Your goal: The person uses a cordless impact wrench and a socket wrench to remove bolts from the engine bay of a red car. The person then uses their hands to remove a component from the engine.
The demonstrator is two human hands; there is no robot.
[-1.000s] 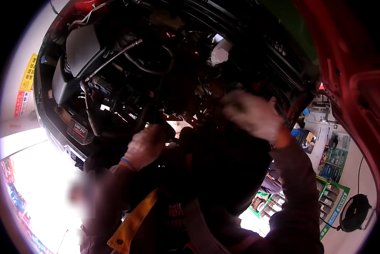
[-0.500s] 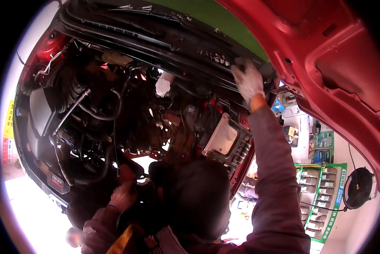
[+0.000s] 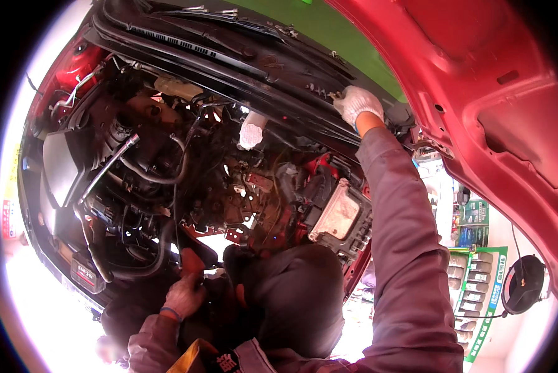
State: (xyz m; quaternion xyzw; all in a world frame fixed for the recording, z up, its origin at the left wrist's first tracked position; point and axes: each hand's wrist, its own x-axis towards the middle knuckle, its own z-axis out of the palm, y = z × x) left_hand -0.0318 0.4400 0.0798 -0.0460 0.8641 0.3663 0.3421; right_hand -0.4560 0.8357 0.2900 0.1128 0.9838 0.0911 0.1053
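Note:
My right hand point(image 3: 358, 105), in a white knit glove, reaches to the black cowl panel point(image 3: 248, 74) below the windscreen. Its fingertips close on a small brass-coloured bolt at the end of a row of several small bolts point(image 3: 316, 91). Low in the engine bay, my left hand point(image 3: 184, 296), with a blue band at the wrist, is closed beside a red part point(image 3: 192, 261). What its fingers grip is hidden. A chrome socket bar point(image 3: 109, 168) lies slanted over the hoses at the left. A white, rough-ended cylindrical thing point(image 3: 251, 132) stands out below the cowl.
A raised red bonnet point(image 3: 441, 81) hangs over the right side. A metal-faced control module point(image 3: 338, 214) sits by my right sleeve. Black hoses point(image 3: 161, 177) and a dark cover point(image 3: 64, 161) fill the left. Farther right are a cable reel point(image 3: 523, 283) and a green-framed display board point(image 3: 478, 292).
My right hand has moved slightly left, and its fingers have closed at the row of bolts. My left hand stays low in the bay. The view has shifted a little.

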